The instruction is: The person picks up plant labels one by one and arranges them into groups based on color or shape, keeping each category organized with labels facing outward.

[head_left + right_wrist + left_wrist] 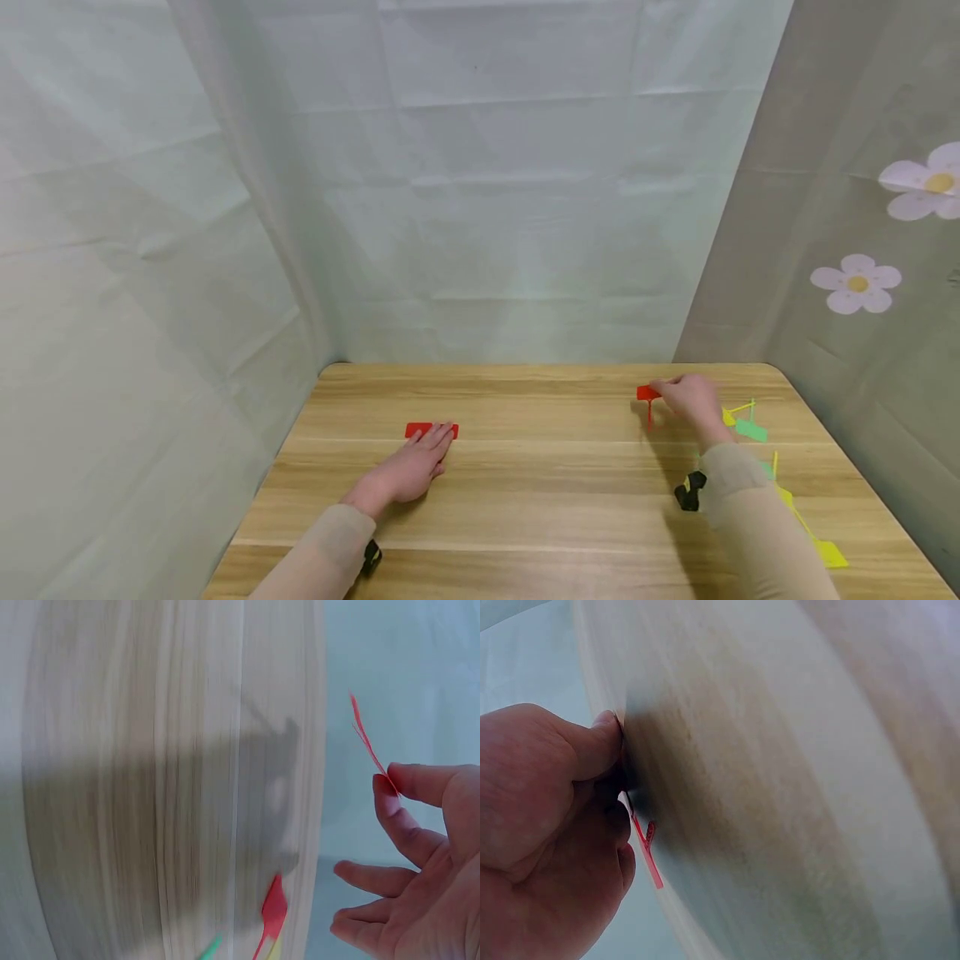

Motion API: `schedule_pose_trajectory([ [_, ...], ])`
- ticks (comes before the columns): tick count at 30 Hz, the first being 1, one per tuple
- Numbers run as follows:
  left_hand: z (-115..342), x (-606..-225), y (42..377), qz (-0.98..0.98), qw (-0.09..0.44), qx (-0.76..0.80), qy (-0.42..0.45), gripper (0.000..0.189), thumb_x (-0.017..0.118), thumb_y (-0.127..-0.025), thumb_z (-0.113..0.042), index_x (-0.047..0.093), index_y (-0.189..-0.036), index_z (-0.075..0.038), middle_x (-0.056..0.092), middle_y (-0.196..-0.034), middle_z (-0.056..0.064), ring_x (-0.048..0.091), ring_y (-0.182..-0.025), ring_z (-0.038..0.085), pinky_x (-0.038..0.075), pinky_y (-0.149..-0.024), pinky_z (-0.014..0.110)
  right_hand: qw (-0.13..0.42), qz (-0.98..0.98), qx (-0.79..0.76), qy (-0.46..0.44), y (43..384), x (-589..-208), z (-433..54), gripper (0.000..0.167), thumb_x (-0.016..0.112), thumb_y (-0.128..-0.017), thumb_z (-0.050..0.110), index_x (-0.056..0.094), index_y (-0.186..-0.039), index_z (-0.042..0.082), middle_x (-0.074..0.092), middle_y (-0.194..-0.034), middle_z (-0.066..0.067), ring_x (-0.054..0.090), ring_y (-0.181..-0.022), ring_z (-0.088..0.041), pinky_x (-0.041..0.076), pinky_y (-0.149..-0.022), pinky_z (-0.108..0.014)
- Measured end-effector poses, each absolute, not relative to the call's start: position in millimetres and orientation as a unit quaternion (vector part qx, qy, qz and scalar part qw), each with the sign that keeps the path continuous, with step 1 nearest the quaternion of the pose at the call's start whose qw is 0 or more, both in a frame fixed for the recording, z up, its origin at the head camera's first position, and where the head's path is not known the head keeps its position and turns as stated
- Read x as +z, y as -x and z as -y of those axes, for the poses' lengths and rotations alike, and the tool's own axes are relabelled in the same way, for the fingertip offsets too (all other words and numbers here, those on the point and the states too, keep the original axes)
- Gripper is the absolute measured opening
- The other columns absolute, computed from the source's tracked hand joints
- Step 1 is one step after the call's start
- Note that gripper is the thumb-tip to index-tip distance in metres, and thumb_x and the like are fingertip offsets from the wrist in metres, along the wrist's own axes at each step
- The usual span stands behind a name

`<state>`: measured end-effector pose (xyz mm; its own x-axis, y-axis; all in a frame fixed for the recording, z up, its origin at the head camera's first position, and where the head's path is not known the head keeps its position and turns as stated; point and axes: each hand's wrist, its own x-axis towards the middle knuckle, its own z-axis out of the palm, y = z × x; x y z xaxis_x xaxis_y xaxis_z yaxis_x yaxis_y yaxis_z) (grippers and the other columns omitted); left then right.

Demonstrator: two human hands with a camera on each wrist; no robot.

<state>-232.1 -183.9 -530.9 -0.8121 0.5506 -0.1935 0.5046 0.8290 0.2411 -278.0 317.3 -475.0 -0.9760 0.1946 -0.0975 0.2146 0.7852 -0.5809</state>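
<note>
At the left of the table, a flat red tag [417,428] lies under my left hand [411,467], whose extended fingers rest on it. Part of that tag and its small notched nub [651,834] show past the fingers in the left wrist view. Over the table's right side, my right hand [693,400] pinches another red tag [643,392] between thumb and index finger. Its thin strip points down, and in the right wrist view the tag [364,739] appears nearly edge-on. The other fingers of this hand are spread loosely.
By my right forearm lie a green tag [752,430], a small yellow tag [727,417] and a larger yellow tag [831,554] with a thin strip. Another red tag [274,907] lies near the table edge. Pale cloth walls [510,250] stand round the wooden table [540,492].
</note>
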Motion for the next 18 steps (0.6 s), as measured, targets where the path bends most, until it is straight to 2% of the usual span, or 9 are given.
schedule_pose_trajectory([
  [2, 184.6, -532.4, 232.3, -0.947, 0.126, 0.093, -0.281, 0.061, 0.055, -0.113, -0.02, 0.033, -0.165, 0.004, 0.022, -0.176, 0.018, 0.021, -0.162, 0.035, 0.02, -0.13, 0.057, 0.028, -0.944, -0.313, -0.095, 279.5, -475.9, -305.7, 0.049, 0.063, -0.103, 0.04, 0.077, -0.104, -0.006, 0.072, -0.093, -0.019, 0.061, -0.081, -0.029, 0.049, -0.068, -0.038],
  [4, 185.1, -533.2, 232.5, -0.946, 0.128, 0.1, -0.282, 0.061, 0.054, -0.113, -0.019, 0.032, -0.165, 0.004, 0.022, -0.176, 0.019, 0.02, -0.162, 0.037, 0.018, -0.129, 0.058, 0.035, -0.944, -0.318, -0.085, 281.6, -477.6, -293.6, 0.044, 0.062, -0.103, 0.039, 0.075, -0.09, -0.001, 0.063, -0.079, -0.009, 0.055, -0.075, -0.024, 0.045, -0.066, -0.036],
  [5, 185.3, -532.9, 232.5, -0.945, 0.128, 0.104, -0.282, 0.061, 0.055, -0.113, -0.018, 0.032, -0.165, 0.005, 0.022, -0.176, 0.02, 0.02, -0.162, 0.038, 0.018, -0.129, 0.059, 0.038, -0.942, -0.323, -0.08, 282.8, -478.5, -287.3, 0.043, 0.062, -0.103, 0.037, 0.071, -0.08, 0.002, 0.056, -0.072, -0.003, 0.048, -0.07, -0.021, 0.04, -0.063, -0.034],
  [9, 184.7, -530.0, 232.3, -0.945, 0.133, 0.103, -0.282, 0.061, 0.054, -0.113, -0.018, 0.031, -0.165, 0.005, 0.021, -0.176, 0.02, 0.02, -0.162, 0.038, 0.018, -0.129, 0.059, 0.041, -0.935, -0.347, -0.055, 287.1, -484.4, -263.8, 0.049, 0.061, -0.102, 0.036, 0.048, -0.06, 0.016, 0.036, -0.06, 0.005, 0.033, -0.059, -0.015, 0.031, -0.057, -0.032],
  [13, 184.0, -528.8, 232.2, -0.946, 0.135, 0.095, -0.28, 0.061, 0.055, -0.113, -0.018, 0.032, -0.165, 0.004, 0.022, -0.176, 0.019, 0.02, -0.162, 0.037, 0.019, -0.129, 0.059, 0.041, -0.931, -0.36, -0.037, 287.1, -486.7, -241.0, 0.052, 0.061, -0.103, 0.036, 0.04, -0.059, 0.019, 0.029, -0.056, 0.006, 0.026, -0.054, -0.012, 0.028, -0.054, -0.031],
  [18, 183.3, -527.4, 231.5, -0.944, 0.135, 0.099, -0.283, 0.061, 0.056, -0.113, -0.017, 0.033, -0.165, 0.005, 0.022, -0.175, 0.02, 0.021, -0.162, 0.039, 0.02, -0.129, 0.06, 0.033, -0.926, -0.374, -0.029, 285.7, -489.8, -214.5, 0.05, 0.063, -0.103, 0.038, 0.045, -0.062, 0.017, 0.03, -0.056, 0.006, 0.026, -0.054, -0.012, 0.027, -0.053, -0.03],
])
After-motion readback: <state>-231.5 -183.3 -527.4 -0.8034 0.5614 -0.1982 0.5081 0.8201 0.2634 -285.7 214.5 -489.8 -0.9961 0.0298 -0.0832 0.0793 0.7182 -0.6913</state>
